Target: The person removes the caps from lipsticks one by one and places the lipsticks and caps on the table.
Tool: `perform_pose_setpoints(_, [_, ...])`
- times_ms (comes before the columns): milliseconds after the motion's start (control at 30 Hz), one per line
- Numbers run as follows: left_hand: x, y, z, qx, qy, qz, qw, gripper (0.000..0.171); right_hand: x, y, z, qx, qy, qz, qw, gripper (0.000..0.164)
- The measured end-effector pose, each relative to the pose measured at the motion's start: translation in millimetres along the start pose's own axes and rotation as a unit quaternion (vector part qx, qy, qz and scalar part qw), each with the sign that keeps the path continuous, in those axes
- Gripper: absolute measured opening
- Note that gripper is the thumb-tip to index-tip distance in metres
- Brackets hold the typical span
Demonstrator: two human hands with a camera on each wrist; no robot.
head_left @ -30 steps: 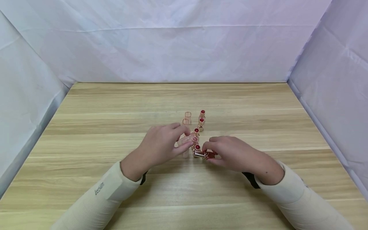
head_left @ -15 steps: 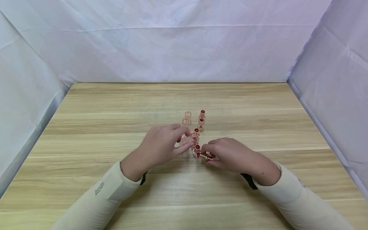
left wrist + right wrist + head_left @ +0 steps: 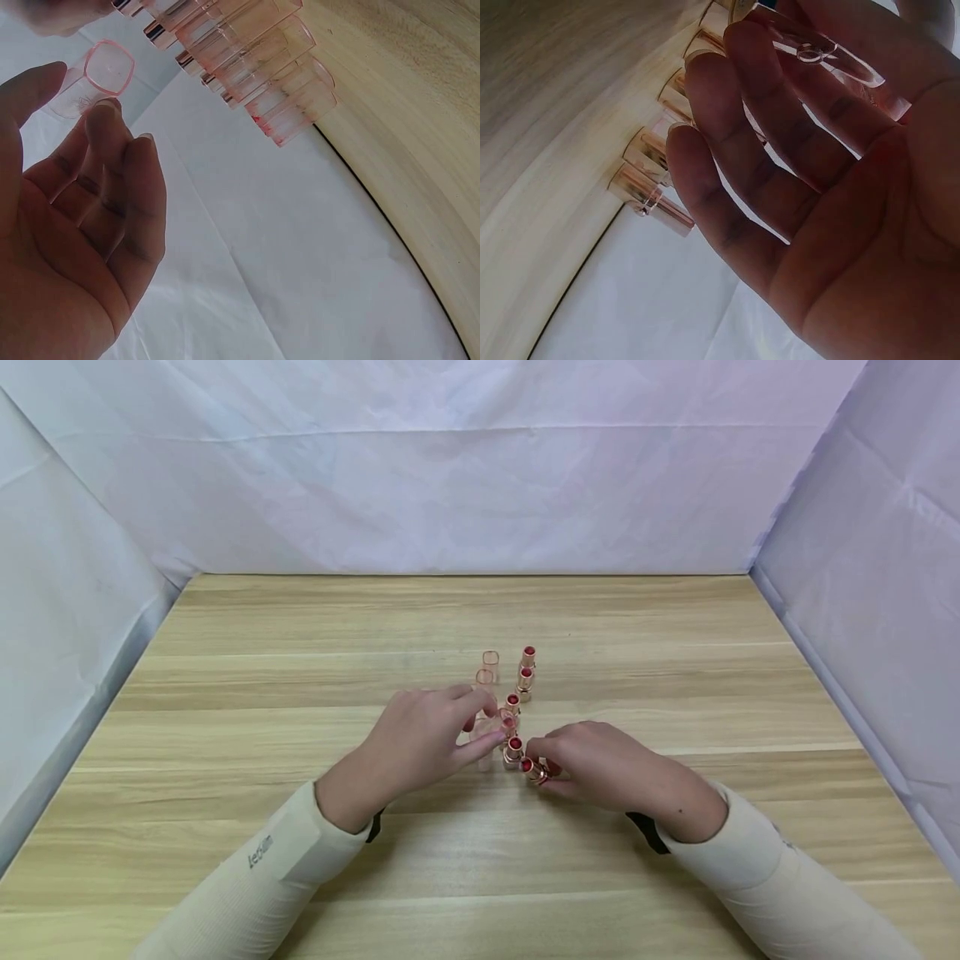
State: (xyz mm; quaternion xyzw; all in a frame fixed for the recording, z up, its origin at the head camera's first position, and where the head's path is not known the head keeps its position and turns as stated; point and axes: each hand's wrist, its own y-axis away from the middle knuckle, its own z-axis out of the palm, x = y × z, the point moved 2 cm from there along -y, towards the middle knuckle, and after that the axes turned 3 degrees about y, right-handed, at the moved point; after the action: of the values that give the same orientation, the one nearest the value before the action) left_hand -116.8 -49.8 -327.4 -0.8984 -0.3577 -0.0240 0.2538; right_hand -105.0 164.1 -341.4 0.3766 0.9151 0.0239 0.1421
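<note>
My left hand [image 3: 420,727] pinches a clear, pink-rimmed lipstick cap [image 3: 110,69] between thumb and fingers, raised above the table. My right hand [image 3: 600,760] holds an uncapped lipstick [image 3: 529,767] with a rose-gold body and red top at the near end of a row. This lipstick leans slightly, and the fingers hide its lower part. Just beyond it stands another uncapped lipstick [image 3: 513,747], upright. More uncapped lipsticks [image 3: 526,677] run away from me in an uneven line. Left of them stand clear caps [image 3: 484,677], some hidden behind my left hand.
The wooden table [image 3: 300,635] extends around both hands. A white cloth [image 3: 480,502] hangs along its far edge, with more white cloth [image 3: 885,593] at the sides.
The right hand has tipped its lipstick from lying sideways to nearly upright, its red top now facing up, and shifted slightly left. The left hand stays almost still with the cap.
</note>
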Motion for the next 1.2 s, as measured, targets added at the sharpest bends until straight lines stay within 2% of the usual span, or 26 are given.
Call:
perform_pose_setpoints(367, [0.3, -0.3, 0.6, 0.0, -0.004, 0.005, 1.0, 0.02, 0.6, -0.3, 3.3, -0.008, -0.012, -0.021, 1.0, 0.016])
perform_pose_setpoints(700, [0.5, -0.7, 1.0, -0.009, 0.004, 0.0, 1.0, 0.019, 2.9, -4.1, 7.1, -0.019, -0.014, -0.012, 1.0, 0.014])
perform_pose_setpoints(900, [0.9, -1.0, 1.8, -0.012, 0.003, 0.011, 0.9999, 0.018, 3.7, -4.9, 8.4, -0.015, -0.017, -0.01, 1.0, 0.015])
perform_pose_setpoints(1067, [1.9, -0.6, 2.0, -0.035, 0.019, 0.022, 0.999, 0.016, 4.6, -5.8, 9.2, -0.012, -0.024, -0.01, 1.0, 0.016])
perform_pose_setpoints(1200, [3.2, 0.5, 1.5, -0.073, 0.039, 0.031, 0.9961, 0.015, 5.4, -6.6, 9.8, -0.016, -0.027, 0.0, 1.0, 0.015])
